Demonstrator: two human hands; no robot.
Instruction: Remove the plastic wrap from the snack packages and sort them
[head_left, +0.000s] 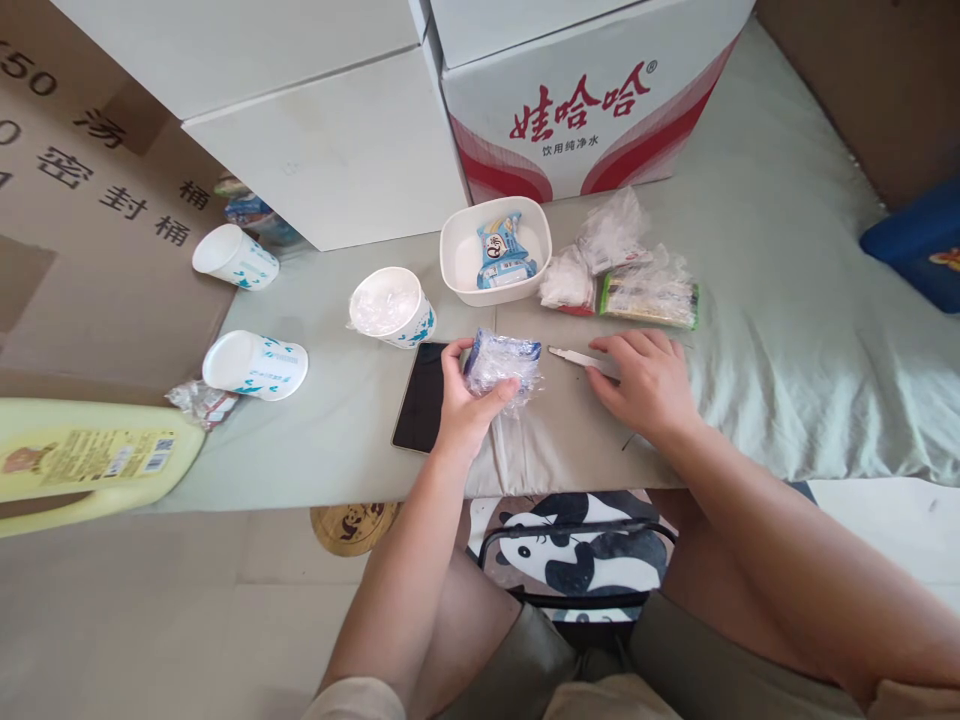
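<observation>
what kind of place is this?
Probably a home or storeroom corner; one view can't settle which. A pale green cloth serves as the work surface, with a red-and-white carton behind it and a yellow jug at the left.

娃哈哈 on red-white carton (589,115), 密封桶 on cardboard (97,230)

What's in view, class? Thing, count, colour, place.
Wrapped packet: 1, blue, left hand
Slim tool: 1, white, right hand
Phone: 1, black, centre
Bowl: 1, white, centre
Packets: unclear, blue, in bowl
Bagged packages: several, mixed, beside bowl
Cups: 3, white, left of bowl
Jug: 1, yellow, left
Carton: 1, white-red, behind bowl
Boxes: several, white, rear
Cardboard: 1, brown, left
Cloth: 1, green, under bowl
Panda picture: 1, monochrome, below
Unclear object: 1, blue, right
Hands: 2, bare, above cloth
</observation>
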